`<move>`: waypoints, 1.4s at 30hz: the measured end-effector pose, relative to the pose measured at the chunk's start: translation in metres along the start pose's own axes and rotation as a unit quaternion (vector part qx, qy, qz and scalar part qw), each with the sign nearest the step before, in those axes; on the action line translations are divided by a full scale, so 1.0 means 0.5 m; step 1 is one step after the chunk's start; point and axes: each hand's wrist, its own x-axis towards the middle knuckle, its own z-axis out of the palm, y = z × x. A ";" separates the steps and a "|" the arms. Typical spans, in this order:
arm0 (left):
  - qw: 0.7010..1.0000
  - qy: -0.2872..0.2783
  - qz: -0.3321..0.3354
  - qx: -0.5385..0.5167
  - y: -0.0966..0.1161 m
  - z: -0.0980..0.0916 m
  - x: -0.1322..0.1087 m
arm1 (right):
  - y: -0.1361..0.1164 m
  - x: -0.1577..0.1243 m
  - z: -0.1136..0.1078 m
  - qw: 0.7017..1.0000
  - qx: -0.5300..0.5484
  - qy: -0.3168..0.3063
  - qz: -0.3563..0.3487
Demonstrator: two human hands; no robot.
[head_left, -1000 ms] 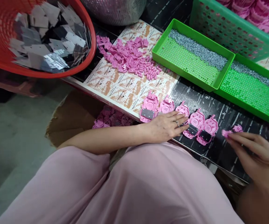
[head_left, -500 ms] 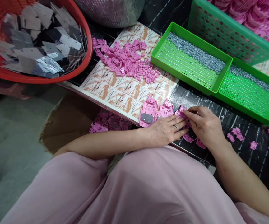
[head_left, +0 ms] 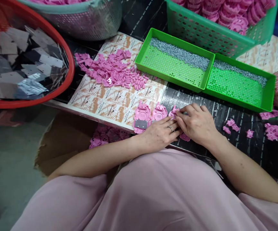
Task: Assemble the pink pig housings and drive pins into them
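Observation:
A row of pink plastic shells (head_left: pixel 142 116) lies along the near edge of the table; the leftmost one carries a grey metal plate. My left hand (head_left: pixel 159 134), a ring on one finger, rests flat with fingers stretched over the shells in the middle of the row. My right hand (head_left: pixel 196 123) lies over the shells just to the right, its fingertips pressed together on a small pink piece at the third shell (head_left: pixel 173 113). The shells under both hands are mostly hidden.
A pile of small pink parts (head_left: pixel 112 69) lies on the patterned sheet. Two green trays (head_left: pixel 174 62) (head_left: pixel 240 83) hold grey screws. A red basket (head_left: pixel 30 64) of grey plates stands left, a green crate (head_left: pixel 213 29) of pink shells behind. Loose pink bits (head_left: pixel 277 131) lie right. A cardboard box (head_left: pixel 81 141) sits below.
My right hand came from the right side with a small pink piece to the shell row beside my left hand. The view has tilted up and shifted right.

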 end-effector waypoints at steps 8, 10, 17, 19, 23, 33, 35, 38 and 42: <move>0.999 -0.042 -0.005 -0.014 0.000 -0.015 0.002 | -0.015 0.004 0.008 0.999 -0.003 0.039 0.031; 0.998 -0.053 -0.003 -0.017 -0.003 -0.018 0.003 | -0.002 -0.019 -0.009 0.996 0.004 0.074 0.055; 0.998 -0.054 0.013 -0.038 -0.005 -0.029 0.023 | 0.112 -0.238 -0.057 0.963 -0.086 0.063 0.246; 0.998 -0.044 0.024 -0.037 0.002 -0.025 0.037 | 0.125 -0.279 -0.040 0.962 -0.077 0.046 0.257; 0.997 -0.056 0.038 -0.027 0.020 -0.007 0.062 | 0.114 -0.300 0.001 0.960 -0.042 0.063 0.271; 0.997 -0.061 0.037 -0.008 0.024 0.013 0.056 | 0.110 -0.292 0.025 0.955 -0.019 0.086 0.283; 0.997 -0.069 0.036 -0.014 0.022 0.011 0.056 | 0.111 -0.289 0.022 0.957 -0.022 0.082 0.277; 0.997 -0.071 0.035 -0.025 0.020 0.009 0.057 | 0.113 -0.289 0.014 0.962 -0.001 0.082 0.262; 0.997 -0.069 0.030 -0.030 0.023 0.011 0.055 | 0.116 -0.302 0.012 0.965 0.028 0.085 0.246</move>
